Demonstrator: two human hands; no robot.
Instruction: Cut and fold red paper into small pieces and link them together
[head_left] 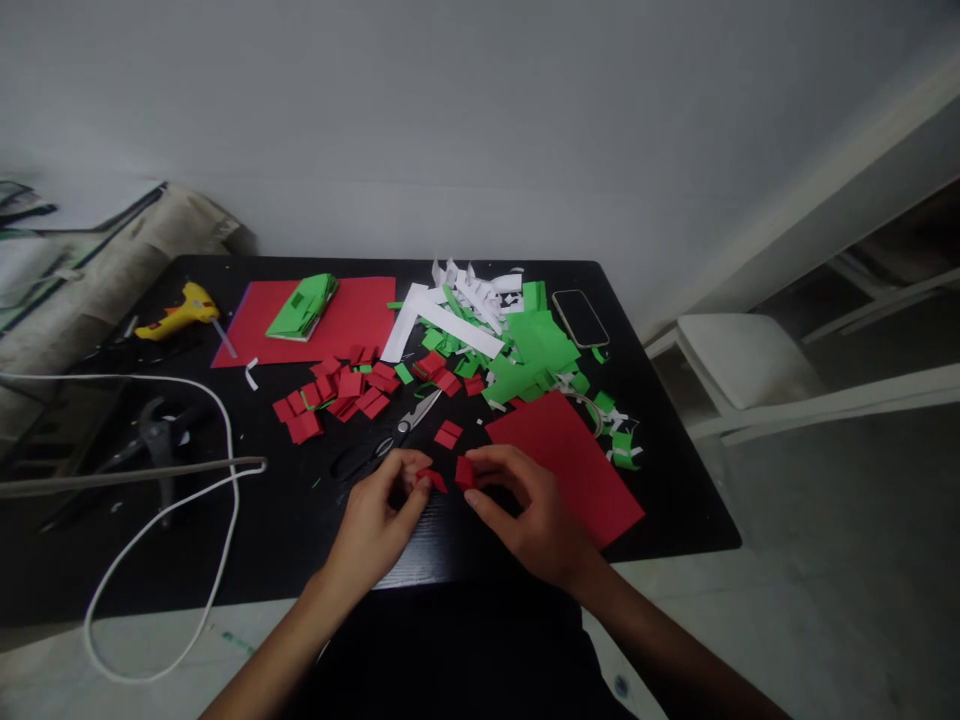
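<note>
**A:** What does each hand have?

**B:** The left hand (379,520) is closed on a small red piece (433,480), pinched between thumb and fingertips. The right hand (529,520) grips a second red piece (463,472) the same way. Both pieces sit just above the black table (300,540), close to its near edge and almost touching each other.

**A:** How would you handle that well?

**B:** As I judge it, pinch at the corners so the edges show, and line the two edges up before pressing. Paper this thin looks likely to crease wherever a finger lands. Working low over the table also seems wise, since a dropped piece would land close by.

**A:** And the counts?

**B:** There are two pieces in the fingers. One pair of scissors (397,435) lies just beyond the left hand. There are two large sheets: a near red sheet (570,465) just right of the right hand, and a far red sheet (352,315) under one folded green stack (304,305). I also count one yellow glue gun (180,312) at the far left, one phone (580,318) at the far right and one white cable (217,480) looping on the left. The heap of red squares (337,390) holds more than a dozen — they overlap too much for an exact count. The green scraps (536,350) and white strips (442,320) can't be counted exactly either.
</note>
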